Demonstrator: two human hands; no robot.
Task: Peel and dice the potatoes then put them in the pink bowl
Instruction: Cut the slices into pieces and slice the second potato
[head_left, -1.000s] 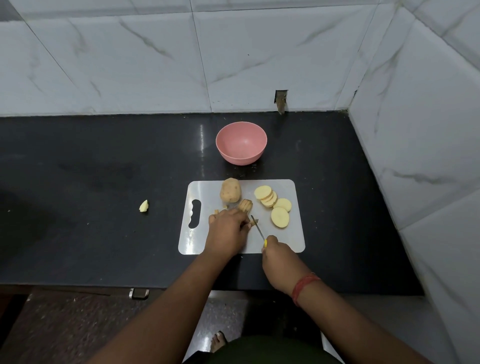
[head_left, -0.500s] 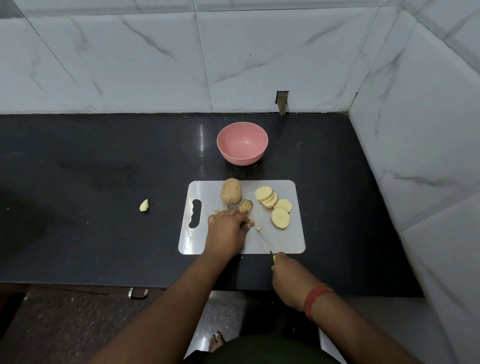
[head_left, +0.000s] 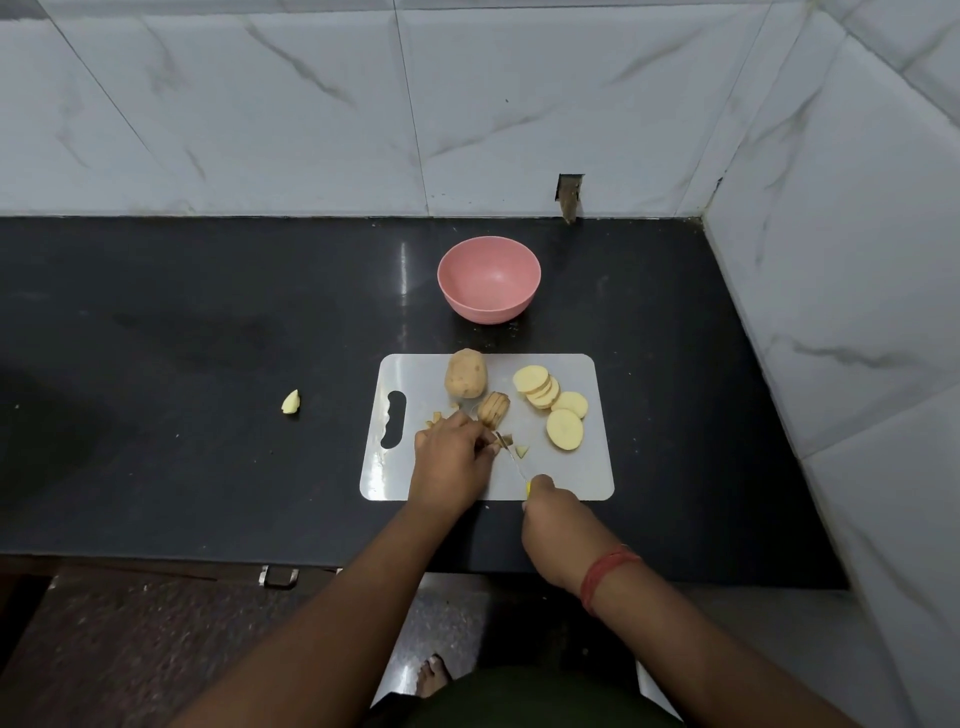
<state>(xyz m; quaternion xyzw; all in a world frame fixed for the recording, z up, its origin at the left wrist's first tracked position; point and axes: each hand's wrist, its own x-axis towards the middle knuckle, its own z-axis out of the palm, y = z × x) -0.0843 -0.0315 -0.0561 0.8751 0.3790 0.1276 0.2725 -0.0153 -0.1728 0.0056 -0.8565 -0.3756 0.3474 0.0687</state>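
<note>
Surface (head_left: 208, 322): dark polished stone, glossy, with pale reflected streaks; wall tiles (head_left: 260, 104): white marble-look with grey veins, smooth, faint sheen. Cutting board (head_left: 587, 473): translucent whitish plastic, smooth, slightly shiny; pink bowl (head_left: 489, 278): matt plastic-looking, finely speckled. Whole potato (head_left: 465, 373): dull, rough tan skin; potato slices (head_left: 550, 405): pale yellow, moist-looking cut faces; knife (head_left: 511, 457): thin bright metal blade, yellow handle; wrist thread (head_left: 605, 574): red cloth.

Head camera looks steeply down onto the countertop (head_left: 208, 415) from close above.
</note>
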